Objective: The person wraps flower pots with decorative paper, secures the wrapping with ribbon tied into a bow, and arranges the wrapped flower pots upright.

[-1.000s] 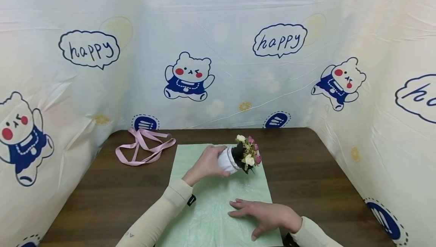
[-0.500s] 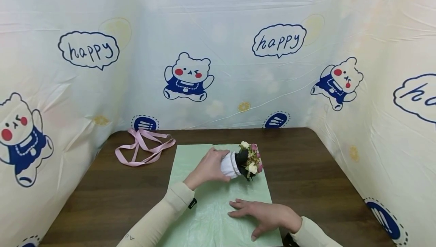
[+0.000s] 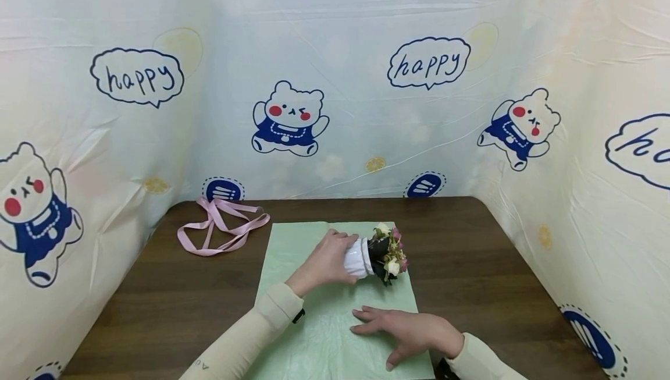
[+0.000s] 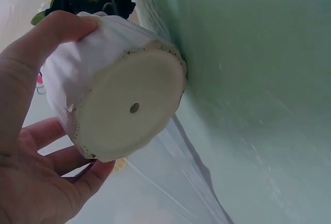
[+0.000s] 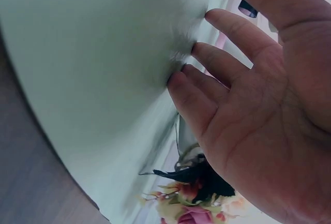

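In the head view a small flower pot in white wrapping lies on its side over the green paper, its cream and pink flowers pointing right. My left hand grips the pot round its sides. The left wrist view shows the pot's pale round base with a hole in the middle, close against the paper. My right hand rests on the paper's right part with fingers spread; its fingertips touch the sheet in the right wrist view.
A loosely looped pink ribbon lies at the back left of the dark wooden table. A printed cloth hangs behind the table and along both sides.
My left hand has carried the flower pot a little to the right and nearer to me, lower over the paper. The right hand stays where it was.
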Tool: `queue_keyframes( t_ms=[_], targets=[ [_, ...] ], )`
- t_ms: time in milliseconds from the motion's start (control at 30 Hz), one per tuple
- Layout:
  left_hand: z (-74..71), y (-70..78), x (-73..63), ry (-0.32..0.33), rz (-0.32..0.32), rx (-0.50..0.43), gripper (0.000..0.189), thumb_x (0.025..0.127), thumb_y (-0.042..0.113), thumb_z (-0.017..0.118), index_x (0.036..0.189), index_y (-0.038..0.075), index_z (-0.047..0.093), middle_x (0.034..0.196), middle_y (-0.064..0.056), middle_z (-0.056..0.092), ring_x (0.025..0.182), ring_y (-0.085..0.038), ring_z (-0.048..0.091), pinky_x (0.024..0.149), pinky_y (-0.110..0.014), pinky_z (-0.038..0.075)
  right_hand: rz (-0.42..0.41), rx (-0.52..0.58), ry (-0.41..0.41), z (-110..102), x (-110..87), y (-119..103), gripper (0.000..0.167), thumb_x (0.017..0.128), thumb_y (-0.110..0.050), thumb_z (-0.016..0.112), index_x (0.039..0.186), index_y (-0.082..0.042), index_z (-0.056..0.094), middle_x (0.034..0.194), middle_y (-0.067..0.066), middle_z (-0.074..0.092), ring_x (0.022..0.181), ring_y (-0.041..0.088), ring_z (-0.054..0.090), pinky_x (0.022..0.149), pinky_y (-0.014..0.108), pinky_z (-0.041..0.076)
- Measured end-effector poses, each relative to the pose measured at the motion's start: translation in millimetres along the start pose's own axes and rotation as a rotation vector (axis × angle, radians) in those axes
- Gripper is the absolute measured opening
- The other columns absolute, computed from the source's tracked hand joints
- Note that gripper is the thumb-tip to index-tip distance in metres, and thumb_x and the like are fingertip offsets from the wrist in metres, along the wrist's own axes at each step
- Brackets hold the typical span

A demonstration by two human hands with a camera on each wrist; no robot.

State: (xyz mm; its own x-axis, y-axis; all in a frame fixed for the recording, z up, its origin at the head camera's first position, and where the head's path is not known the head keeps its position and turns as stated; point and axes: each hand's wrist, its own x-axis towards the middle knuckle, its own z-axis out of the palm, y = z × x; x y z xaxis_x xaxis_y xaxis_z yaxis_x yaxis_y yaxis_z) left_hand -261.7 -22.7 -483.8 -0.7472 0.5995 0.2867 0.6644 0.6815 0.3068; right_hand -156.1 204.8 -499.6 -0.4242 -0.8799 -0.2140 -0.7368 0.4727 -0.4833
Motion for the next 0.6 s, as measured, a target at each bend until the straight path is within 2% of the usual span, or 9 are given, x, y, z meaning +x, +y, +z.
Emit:
queue_keyframes(
  t_ms=[233,467,600],
  targets=[
    [-0.1,6.2,0.0,0.006,0.013,0.005,0.091,0.055,0.033,0.097,0.134,0.003,0.063,0.106,-0.006,0.07,0.097,-0.024,0.056,0.081,-0.033,0.052,-0.005,-0.001,0.011,1.0,-0.6,0.3,0.087,0.077,-0.026,0.087,0.154,-0.018,0.046,0.164,0.012,0.033,0.151,0.034,0.031,0.116,0.037,0.037],
    [0.5,8.9,2.5,-0.004,0.005,0.028,0.089,0.055,0.034,0.098,0.133,0.006,0.064,0.1,-0.004,0.069,0.093,-0.021,0.055,0.08,-0.031,0.05,0.005,0.009,0.008,0.6,-0.7,0.9,0.087,0.078,-0.025,0.087,0.154,-0.019,0.046,0.165,0.011,0.033,0.151,0.034,0.03,0.115,0.036,0.037],
    [0.6,9.6,3.6,-0.023,-0.01,0.048,0.088,0.057,0.034,0.098,0.133,0.006,0.065,0.101,-0.005,0.07,0.093,-0.022,0.055,0.082,-0.032,0.05,0.003,0.015,0.009,1.5,-0.2,1.7,0.087,0.078,-0.025,0.087,0.154,-0.019,0.046,0.165,0.011,0.032,0.152,0.034,0.03,0.115,0.036,0.037]
  ],
)
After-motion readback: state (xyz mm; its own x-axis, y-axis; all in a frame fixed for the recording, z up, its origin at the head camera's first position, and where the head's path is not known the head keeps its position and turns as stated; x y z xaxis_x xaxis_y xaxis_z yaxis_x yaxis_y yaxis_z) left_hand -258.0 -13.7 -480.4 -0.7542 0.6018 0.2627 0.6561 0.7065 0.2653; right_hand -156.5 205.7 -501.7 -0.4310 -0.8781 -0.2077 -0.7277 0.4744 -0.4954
